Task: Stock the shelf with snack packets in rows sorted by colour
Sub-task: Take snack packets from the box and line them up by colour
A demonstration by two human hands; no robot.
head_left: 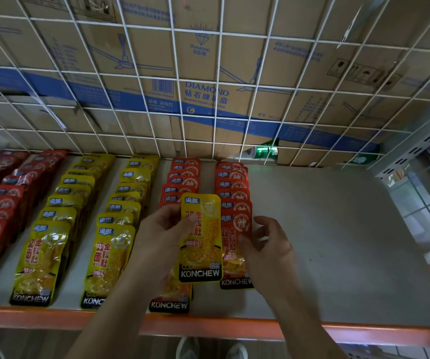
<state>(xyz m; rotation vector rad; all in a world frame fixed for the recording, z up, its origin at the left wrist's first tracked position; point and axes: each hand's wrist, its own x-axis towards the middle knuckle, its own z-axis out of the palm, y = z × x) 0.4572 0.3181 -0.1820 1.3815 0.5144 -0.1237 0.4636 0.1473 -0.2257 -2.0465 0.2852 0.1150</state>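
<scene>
Left hand point(162, 235) pinches yellow packet point(204, 248) edge; right hand point(271, 251) touches red packet point(234, 230).

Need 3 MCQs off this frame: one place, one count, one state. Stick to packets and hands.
1. Where is the held yellow packet?
A. at the far left end
B. over the orange-red rows
C. at the far right end

2. How many yellow rows lie on the shelf?
A. one
B. two
C. four

3. What is the left hand doing?
A. gripping the yellow packet
B. resting flat on the shelf
C. hanging empty

Key:
1 B: the packet overlaps the two orange-red rows near their front.
2 B: two yellow rows run side by side, front to back.
3 A: its thumb lies on the packet's left edge.
</scene>
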